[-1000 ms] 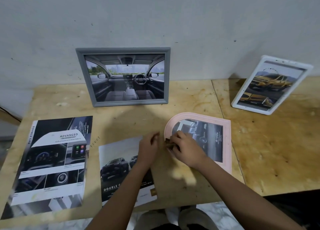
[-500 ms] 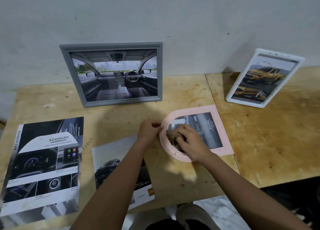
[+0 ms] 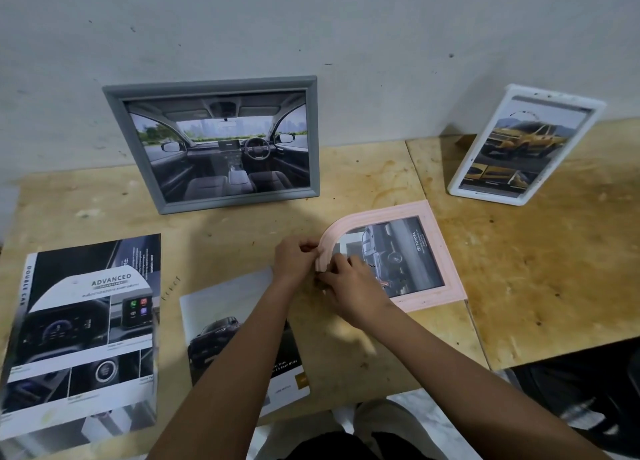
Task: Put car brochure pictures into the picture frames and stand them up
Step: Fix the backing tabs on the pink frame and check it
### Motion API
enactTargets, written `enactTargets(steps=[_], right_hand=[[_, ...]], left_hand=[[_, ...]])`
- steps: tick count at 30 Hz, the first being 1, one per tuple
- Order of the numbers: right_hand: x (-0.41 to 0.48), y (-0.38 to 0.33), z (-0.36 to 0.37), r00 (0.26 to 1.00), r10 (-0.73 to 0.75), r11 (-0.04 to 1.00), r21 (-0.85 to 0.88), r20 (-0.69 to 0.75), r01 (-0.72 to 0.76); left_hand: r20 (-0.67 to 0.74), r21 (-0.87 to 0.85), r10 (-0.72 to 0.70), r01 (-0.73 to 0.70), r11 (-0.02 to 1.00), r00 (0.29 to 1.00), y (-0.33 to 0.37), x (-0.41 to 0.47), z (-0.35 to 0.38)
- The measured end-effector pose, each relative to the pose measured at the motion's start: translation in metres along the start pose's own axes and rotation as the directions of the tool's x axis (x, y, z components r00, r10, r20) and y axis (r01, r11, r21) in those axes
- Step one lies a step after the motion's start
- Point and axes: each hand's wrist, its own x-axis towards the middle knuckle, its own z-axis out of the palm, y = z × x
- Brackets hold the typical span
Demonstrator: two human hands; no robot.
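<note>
I am on the last of the three frames. The pink frame (image 3: 444, 252) already has its picture (image 3: 408, 255) in it, a dark truck, and it lies face up on the worktop (image 3: 519, 269) with its arched end tipped up off the wood. My left hand (image 3: 294, 262) pinches that arched rim. My right hand (image 3: 349, 286) curls round the same end from the near side, fingers tucked at the edge. I cannot tell whether they are on a back stand or only on the rim.

The next move, as I judge it, is to swing the frame upright, get its prop out behind, and set it down on its straight edge.

Behind and left of the pink frame the grey frame (image 3: 207, 85) stands upright with a cabin view. Behind and right of it the white frame (image 3: 485, 196) leans back with a yellow car. Two loose brochure sheets lie to its left, one (image 3: 221, 321) just beside my left arm and one (image 3: 86, 321) farther out. Neither looks to be in the way, and there is bare worktop between the two standing frames.
</note>
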Motion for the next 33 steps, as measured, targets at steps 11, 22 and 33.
enactTargets(steps=[11,22,33], right_hand=[[-0.034,0.019,0.007,0.997,-0.058,0.997,0.056,-0.048,0.061],[-0.077,0.073,-0.001,0.993,0.006,0.988,0.156,-0.116,0.012],[-0.089,0.105,-0.02,0.784,0.567,0.748,0.556,-0.253,-0.362]], left_hand=[[-0.042,-0.046,-0.013,0.011,0.999,0.999,-0.002,-0.001,0.002],[-0.045,-0.024,0.039,-0.04,0.999,0.998,-0.01,-0.002,0.009],[-0.156,0.01,0.136,-0.136,0.991,0.978,-0.016,-0.029,0.017]])
